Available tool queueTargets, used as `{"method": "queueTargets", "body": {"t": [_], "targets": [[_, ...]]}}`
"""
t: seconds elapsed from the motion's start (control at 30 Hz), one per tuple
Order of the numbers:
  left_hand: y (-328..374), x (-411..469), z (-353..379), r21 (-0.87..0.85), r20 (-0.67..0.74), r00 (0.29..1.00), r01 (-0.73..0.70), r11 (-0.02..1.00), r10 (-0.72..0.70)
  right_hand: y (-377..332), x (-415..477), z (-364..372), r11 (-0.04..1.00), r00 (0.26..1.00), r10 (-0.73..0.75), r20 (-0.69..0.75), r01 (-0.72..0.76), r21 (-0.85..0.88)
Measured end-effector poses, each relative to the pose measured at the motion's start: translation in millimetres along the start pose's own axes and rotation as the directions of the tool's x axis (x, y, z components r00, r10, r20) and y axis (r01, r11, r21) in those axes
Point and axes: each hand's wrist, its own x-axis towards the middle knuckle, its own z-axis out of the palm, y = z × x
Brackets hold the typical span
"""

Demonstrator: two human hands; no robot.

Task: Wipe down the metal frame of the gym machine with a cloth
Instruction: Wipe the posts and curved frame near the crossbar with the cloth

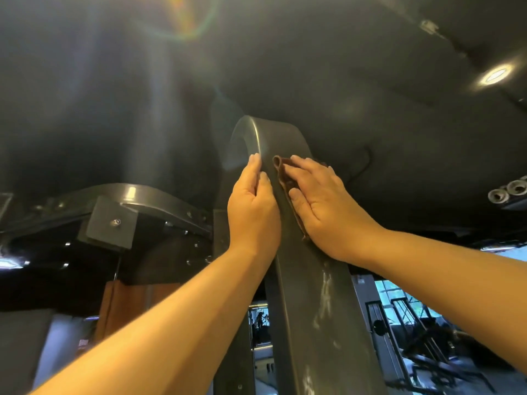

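Item: metal frame (310, 295) of a gym machine, dark grey, seen from below.
Form: a broad flat beam rising from the near bottom edge, through the middle of the view, and curving over at its top toward the far left.
Surface: pale white smears (325, 292) on the beam's face, below the hands.
Cloth (281, 169): brown, lying on the beam's face just under the curve. Its rolled upper-left edge shows beside the fingertips, and a strip runs down along the thumb side of the covering hand.
Right hand (328, 206): laid palm-down on the cloth, fingers straight and together, thumb spread, pressing the cloth flat against the beam.
Left hand (253, 206): at the beam's left edge, just beside the cloth but not touching it. Its fingers are extended upward and its thumb lies along the edge, resting on the metal and gripping nothing.
Arms: both bare, reaching up from the near bottom corners.
Crossbar (148, 195): a curved dark bar to the left, meeting the beam's side.
Plate (112, 223): square, with a central bolt, fixed under the crossbar.
Ceiling (342, 67): dark and matt, filling the upper half.
Ceiling light (494, 75): recessed and lit, at the far right.
Tube ends (510, 191): pale round openings in a row at the right edge.
Other equipment (422, 332): dark frames, far off at the lower right before bright windows, blurred.
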Motion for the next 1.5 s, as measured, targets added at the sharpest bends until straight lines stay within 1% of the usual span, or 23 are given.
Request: {"method": "queueTargets", "body": {"t": [0.07,0.13,0.2,0.27,0.37,0.47,0.53,0.6,0.67,0.73,0.8,0.87,1.0,1.03,1.1,1.2,1.27,1.33,1.43,1.5], "targets": [[3.2,-2.3,0.5,0.094,0.013,1.000,-0.028,0.995,0.027,-4.9,-13.6,4.4,1.000,1.000,-0.001,0.001,0.001,0.001],[6.1,-7.9,-0.2,0.164,0.031,0.998,-0.054,0.985,0.049,-8.2,-37.4,4.6,0.998,0.998,-0.056,0.032,0.055,0.027],[7.1,-17.2,-3.1,0.172,0.042,0.998,-0.050,0.984,0.043,-7.9,-61.3,3.6,0.992,0.988,-0.124,0.088,0.124,0.001],[6.3,-29.4,-6.2,0.190,0.053,0.998,-0.040,0.981,0.030,-3.9,-76.5,1.4,0.985,0.979,-0.160,0.124,0.167,-0.051],[2.4,-42.1,-10.2,0.215,0.068,0.997,-0.036,0.976,0.022,-1.4,-69.3,-2.8,0.993,0.986,-0.113,0.124,0.117,-0.028],[-0.2,-46.7,-11.1,0.211,0.076,0.997,-0.037,0.977,0.021,-3.6,-42.6,-1.3,0.999,0.998,0.022,0.064,-0.024,0.031],[-1.9,-47.7,-10.9,0.221,0.074,0.997,-0.042,0.974,0.026,-8.1,-32.2,2.4,0.997,0.997,0.076,0.018,-0.076,0.032],[-2.9,-46.9,-11.5,0.245,0.082,0.996,-0.047,0.968,0.027,-13.3,-36.6,8.7,0.998,0.998,0.064,-0.006,-0.063,0.017],[-2.5,-46.4,-12.4,0.256,0.088,0.996,-0.045,0.966,0.023,-16.1,-53.5,12.1,1.000,1.000,0.010,-0.001,-0.010,0.007],[-1.2,-47.0,-13.2,0.249,0.091,0.996,-0.045,0.968,0.023,-14.9,-69.9,11.6,0.999,0.999,-0.044,0.031,0.044,0.008],[1.0,-47.5,-13.3,0.256,0.099,0.995,-0.053,0.965,0.028,-9.8,-75.3,5.8,0.998,0.995,-0.058,0.076,0.057,0.012],[3.4,-47.7,-13.7,0.297,0.106,0.994,-0.068,0.952,0.038,-5.0,-67.8,0.7,0.999,0.995,-0.047,0.089,0.046,0.007],[3.3,-52.7,-18.6,0.357,0.158,0.987,-0.092,0.929,0.037,-11.9,-41.7,0.3,0.997,0.997,0.068,0.025,-0.070,0.043],[1.8,-54.5,-20.8,0.368,0.179,0.983,-0.104,0.924,0.040,-15.8,-42.0,3.0,0.996,0.997,0.078,0.013,-0.078,0.043],[-1.5,-56.8,-24.6,0.427,0.219,0.974,-0.148,0.892,0.057,-22.2,-56.4,9.8,0.999,0.999,0.038,-0.002,-0.038,0.022],[-2.2,-57.6,-26.5,0.544,0.266,0.959,-0.234,0.806,0.098,-20.8,-85.4,16.5,0.996,0.996,-0.087,0.014,0.087,0.000],[-1.1,-59.5,-25.7,0.534,0.283,0.953,-0.250,0.808,0.108,-11.9,-87.2,12.6,0.994,0.992,-0.113,0.049,0.113,0.000],[-0.9,-61.4,-25.4,0.516,0.273,0.956,-0.243,0.821,0.111,-7.5,-75.9,5.8,0.996,0.994,-0.087,0.066,0.085,0.032],[-2.8,-63.2,-24.0,0.464,0.231,0.967,-0.208,0.861,0.109,-14.6,-57.7,4.5,0.995,0.999,0.034,0.013,-0.035,0.090],[-4.9,-64.4,-22.4,0.416,0.195,0.975,-0.180,0.891,0.105,-22.1,-58.1,11.2,0.996,0.997,0.069,-0.033,-0.067,0.055]]}}
